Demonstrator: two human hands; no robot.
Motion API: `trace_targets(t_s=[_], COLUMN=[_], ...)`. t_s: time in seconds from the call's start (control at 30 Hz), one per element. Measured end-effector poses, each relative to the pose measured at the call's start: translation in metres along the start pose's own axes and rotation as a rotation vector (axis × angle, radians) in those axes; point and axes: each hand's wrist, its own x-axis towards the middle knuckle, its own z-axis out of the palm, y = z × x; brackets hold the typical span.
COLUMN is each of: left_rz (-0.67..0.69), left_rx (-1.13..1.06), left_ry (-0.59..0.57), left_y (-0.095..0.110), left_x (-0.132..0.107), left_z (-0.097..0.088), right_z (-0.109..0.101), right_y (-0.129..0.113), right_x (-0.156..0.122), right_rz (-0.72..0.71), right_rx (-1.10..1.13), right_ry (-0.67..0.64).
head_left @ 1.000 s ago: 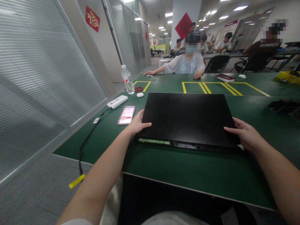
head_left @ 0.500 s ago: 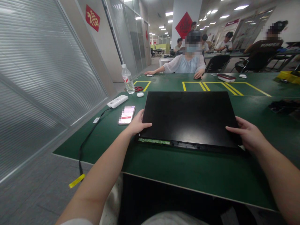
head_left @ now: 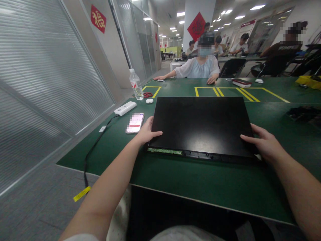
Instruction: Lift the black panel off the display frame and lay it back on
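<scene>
A black flat display panel [head_left: 200,125] lies in front of me on the green table [head_left: 180,180]. Along its near edge a green circuit board strip [head_left: 164,151] shows at the left, beside a dark frame. My left hand [head_left: 147,131] grips the panel's left edge, thumb on top and the other fingers beside and under it. On the opposite edge my right hand [head_left: 263,139] holds the panel the same way, its thumb resting on the surface. The undersides of both grips are hidden.
Left of the panel are a lit phone [head_left: 135,123], a white power bank [head_left: 125,108] with a black cable, a small white case [head_left: 149,101], red scissors [head_left: 147,95] and a water bottle [head_left: 136,85]. A person [head_left: 200,68] sits across the table. Dark items [head_left: 304,115] lie at right.
The panel's far edge sits very slightly higher in the picture. Both hands keep their grip on its sides. The view has shifted a touch.
</scene>
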Motion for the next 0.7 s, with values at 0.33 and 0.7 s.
trace_targets(t_s=[0.33, 0.7], left_rz=[-0.013, -0.020], left_rx=[-0.012, -0.015], left_ry=[0.003, 0.000], left_y=[-0.001, 0.000], left_x=[0.001, 0.001], left_z=[0.001, 0.000], right_z=[0.006, 0.007], right_y=[-0.010, -0.009], right_x=[-0.007, -0.006], right_rz=[0.102, 0.142], right_rx=[0.075, 0.126], right_ry=[-0.053, -0.081])
